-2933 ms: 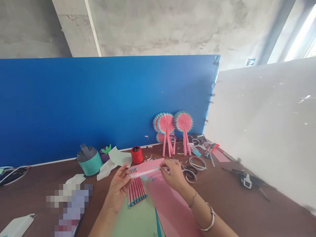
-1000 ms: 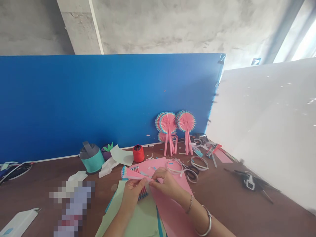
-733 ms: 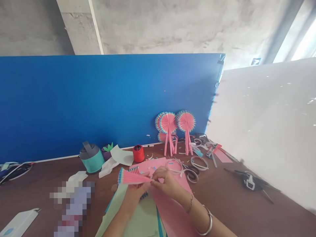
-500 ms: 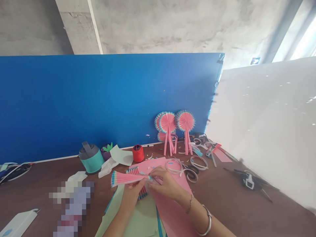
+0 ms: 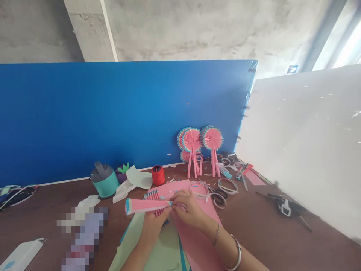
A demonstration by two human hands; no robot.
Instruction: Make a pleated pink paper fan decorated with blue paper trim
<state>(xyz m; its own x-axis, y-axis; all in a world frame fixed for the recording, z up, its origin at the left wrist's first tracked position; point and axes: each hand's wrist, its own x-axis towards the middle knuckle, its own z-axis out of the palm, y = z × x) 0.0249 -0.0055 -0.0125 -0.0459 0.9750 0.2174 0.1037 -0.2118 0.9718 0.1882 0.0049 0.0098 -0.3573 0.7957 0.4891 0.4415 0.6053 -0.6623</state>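
Observation:
A pleated paper fan (image 5: 145,205), pink with blue and cream tips at its left end, is held sideways above the table. My left hand (image 5: 152,227) grips it from below near its narrow right end. The fingers of my right hand (image 5: 190,212) are closed at that same end; any small piece between them is hidden. Under the fan lies another strip of pleated paper (image 5: 152,195), partly covered by my left hand. Beneath both hands are pink sheets (image 5: 194,241) and pale green sheets (image 5: 160,248).
Finished round paper fans (image 5: 213,138) lean against the blue partition (image 5: 113,113). Behind the sheets stand a red thread spool (image 5: 158,175) and a teal pot (image 5: 105,185). Scissors (image 5: 219,194) and rolls of white tape (image 5: 228,186) lie right. A white device (image 5: 22,255) lies far left.
The fan has shifted slightly left and its folds are drawn closer together. My left thumb has moved right, up against the narrow end beside my right fingertips.

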